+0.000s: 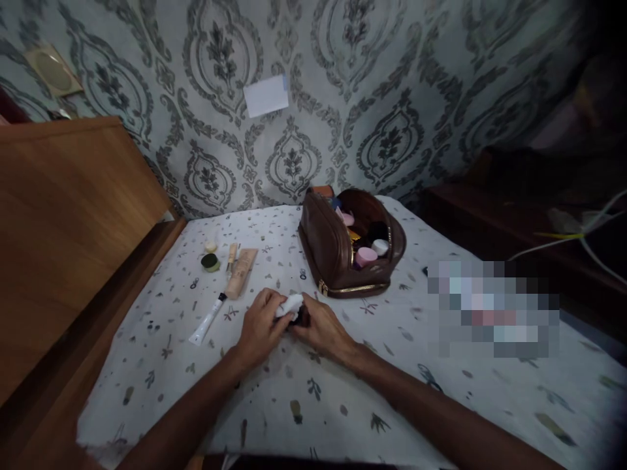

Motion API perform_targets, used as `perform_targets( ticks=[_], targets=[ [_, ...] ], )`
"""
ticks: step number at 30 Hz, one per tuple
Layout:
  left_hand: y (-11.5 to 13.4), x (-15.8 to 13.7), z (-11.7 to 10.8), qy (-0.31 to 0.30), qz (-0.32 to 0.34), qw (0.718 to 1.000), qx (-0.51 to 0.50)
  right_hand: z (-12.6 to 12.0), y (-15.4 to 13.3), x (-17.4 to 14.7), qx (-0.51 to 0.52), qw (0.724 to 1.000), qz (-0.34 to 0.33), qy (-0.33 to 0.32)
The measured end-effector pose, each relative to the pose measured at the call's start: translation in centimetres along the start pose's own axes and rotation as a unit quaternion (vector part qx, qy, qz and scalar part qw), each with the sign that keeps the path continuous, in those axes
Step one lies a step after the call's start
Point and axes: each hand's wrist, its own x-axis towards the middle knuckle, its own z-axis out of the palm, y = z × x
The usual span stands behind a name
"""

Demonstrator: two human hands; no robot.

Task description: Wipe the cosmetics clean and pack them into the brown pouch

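Note:
My left hand (262, 326) is closed on a crumpled white tissue (290, 305), in front of the brown bag. Close against it, my right hand (326, 329) grips a small dark item (302, 316), mostly hidden by the fingers; its kind I cannot make out. The tissue touches the dark item. Just beyond my hands stands an open brown leather cosmetic bag (321, 245) with a gold zip. Inside it are a pink-lidded container (366, 256), a white-capped container (379, 247) and other items.
Left of my hands lie a beige squeeze tube (242, 273), a smaller tube (232, 256), a white tube with a black cap (208, 320) and a dark-lidded jar (210, 262). A wooden panel (73, 248) borders the left side. A blurred-out patch (492, 310) covers something at right.

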Motion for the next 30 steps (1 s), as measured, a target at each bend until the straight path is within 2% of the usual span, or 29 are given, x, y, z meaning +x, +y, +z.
perform_targets(
  ticks=[5, 11, 15, 20, 24, 26, 28, 30],
  targets=[
    [0.1, 0.2, 0.1, 0.009, -0.018, 1.0, -0.001, 0.0, -0.3, -0.2, 0.039, 0.998, -0.04, 0.011],
    [0.1, 0.3, 0.2, 0.006, -0.031, 0.999, -0.003, -0.1, -0.1, -0.1, 0.033, 0.995, -0.089, 0.012],
    [0.6, -0.1, 0.2, -0.009, 0.0, 0.999, 0.036, 0.0, -0.2, 0.0, 0.001, 0.998, -0.064, 0.004],
    [0.6, -0.2, -0.1, 0.005, 0.047, 0.997, 0.054, 0.2, -0.3, 0.2, -0.005, 0.999, -0.035, 0.012],
    [0.4, -0.5, -0.3, 0.021, 0.132, 0.99, 0.048, 0.2, -0.4, 0.2, -0.022, 0.999, -0.009, 0.029],
    [0.3, -0.7, -0.2, 0.024, 0.176, 0.982, 0.06, 0.1, -0.6, 0.0, -0.027, 0.999, -0.014, 0.009],
    [-0.1, -0.8, 0.1, 0.023, 0.177, 0.981, 0.082, -0.1, -0.7, -0.1, -0.04, 0.999, -0.013, 0.001],
    [-0.5, -0.8, 0.7, 0.023, 0.148, 0.984, 0.095, -0.1, -0.7, -0.2, -0.071, 0.997, -0.01, -0.015]
  ],
)
